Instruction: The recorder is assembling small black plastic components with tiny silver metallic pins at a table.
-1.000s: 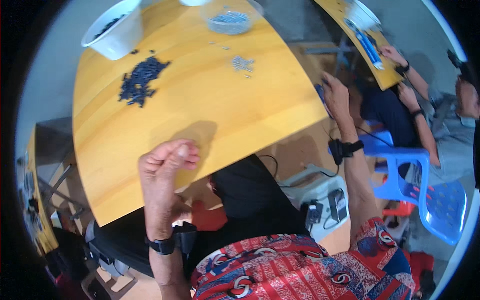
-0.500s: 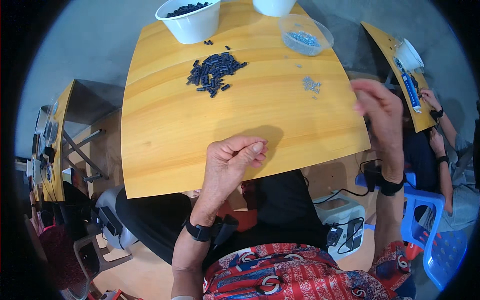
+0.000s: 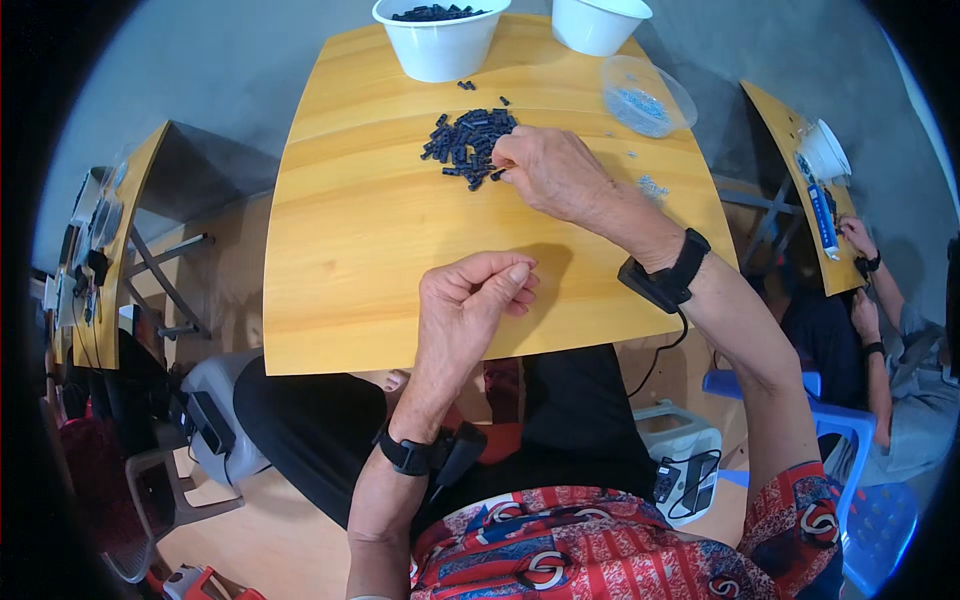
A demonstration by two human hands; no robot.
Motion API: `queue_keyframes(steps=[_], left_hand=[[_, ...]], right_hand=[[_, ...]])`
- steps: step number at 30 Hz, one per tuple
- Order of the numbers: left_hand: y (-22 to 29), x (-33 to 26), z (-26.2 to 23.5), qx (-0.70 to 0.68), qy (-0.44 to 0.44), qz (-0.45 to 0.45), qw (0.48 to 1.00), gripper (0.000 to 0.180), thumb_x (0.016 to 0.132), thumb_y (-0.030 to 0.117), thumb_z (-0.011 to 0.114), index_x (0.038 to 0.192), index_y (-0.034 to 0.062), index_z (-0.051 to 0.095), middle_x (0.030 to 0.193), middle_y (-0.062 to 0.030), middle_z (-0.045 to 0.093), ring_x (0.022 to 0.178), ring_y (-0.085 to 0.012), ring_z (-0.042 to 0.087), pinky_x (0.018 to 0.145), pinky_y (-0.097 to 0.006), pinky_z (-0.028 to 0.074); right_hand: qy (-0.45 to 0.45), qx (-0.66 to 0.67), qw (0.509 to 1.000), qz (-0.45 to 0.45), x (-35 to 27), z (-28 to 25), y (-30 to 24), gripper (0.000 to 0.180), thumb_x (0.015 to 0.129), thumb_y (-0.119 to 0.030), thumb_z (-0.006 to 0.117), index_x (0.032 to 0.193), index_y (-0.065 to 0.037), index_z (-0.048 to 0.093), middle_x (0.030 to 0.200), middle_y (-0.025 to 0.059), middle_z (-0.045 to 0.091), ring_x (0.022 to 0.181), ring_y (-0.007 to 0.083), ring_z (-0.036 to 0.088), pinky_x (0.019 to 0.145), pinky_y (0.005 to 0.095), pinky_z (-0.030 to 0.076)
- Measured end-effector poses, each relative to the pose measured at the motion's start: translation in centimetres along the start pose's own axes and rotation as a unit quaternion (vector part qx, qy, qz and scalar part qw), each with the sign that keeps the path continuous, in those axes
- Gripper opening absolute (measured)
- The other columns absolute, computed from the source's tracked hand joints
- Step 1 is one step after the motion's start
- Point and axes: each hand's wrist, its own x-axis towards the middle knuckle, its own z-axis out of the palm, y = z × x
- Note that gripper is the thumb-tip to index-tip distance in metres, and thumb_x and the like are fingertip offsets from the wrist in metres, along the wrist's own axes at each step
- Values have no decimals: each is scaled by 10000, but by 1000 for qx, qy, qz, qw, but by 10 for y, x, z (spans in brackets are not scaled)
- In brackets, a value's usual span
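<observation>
A heap of small black cylindrical pieces [image 3: 465,143] lies on the far middle of the wooden table [image 3: 350,270]. My right hand [image 3: 560,175] reaches across to the heap's right edge, its thumb and fingers pinched on one black piece. Nearer to me, over the table's front part, my left hand [image 3: 475,295] is closed, thumb tip pressed to the fingers. Whatever it may hold is hidden. A small scatter of silvery screw-like bits [image 3: 652,188] lies to the right, partly behind my right forearm.
At the far edge stand a white tub [image 3: 440,50] of black pieces and another white tub [image 3: 598,28]. A clear round container [image 3: 650,118] with silvery bits sits at the far right. Another person works at a side table [image 3: 790,150] on the right, near a blue chair [image 3: 850,430].
My right hand has swung from the table's right side leftward to the black heap and pinched there. My left hand stays closed in about the same place. The view has shifted slightly.
</observation>
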Motion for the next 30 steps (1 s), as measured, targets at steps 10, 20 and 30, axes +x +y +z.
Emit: queue_keyframes(steps=[10,20,30], left_hand=[[-3,13,-10,-65,71,-2,995,179,881,62,593,1022,-37,639,852,-119,671,711,-131,634,633,-238,531],[-2,14,-1,-189,115,22,975,170,844,56,652,988,-34,650,861,-84,666,738,-107,624,650,-224,527],[-2,7,-4,-173,129,47,975,149,850,29,626,985,-29,651,855,-95,673,724,-136,639,652,-240,529]], right_hand=[[12,83,996,-17,-24,-9,-15,86,781,-54,599,836,-8,553,804,161,571,755,364,580,644,437,469],[100,130,986,-27,-43,-33,-68,82,779,-28,568,830,-11,505,764,137,529,699,321,571,577,390,471],[84,99,990,-53,-47,-30,-81,115,764,-29,573,828,-8,480,765,125,497,677,319,559,555,382,472]])
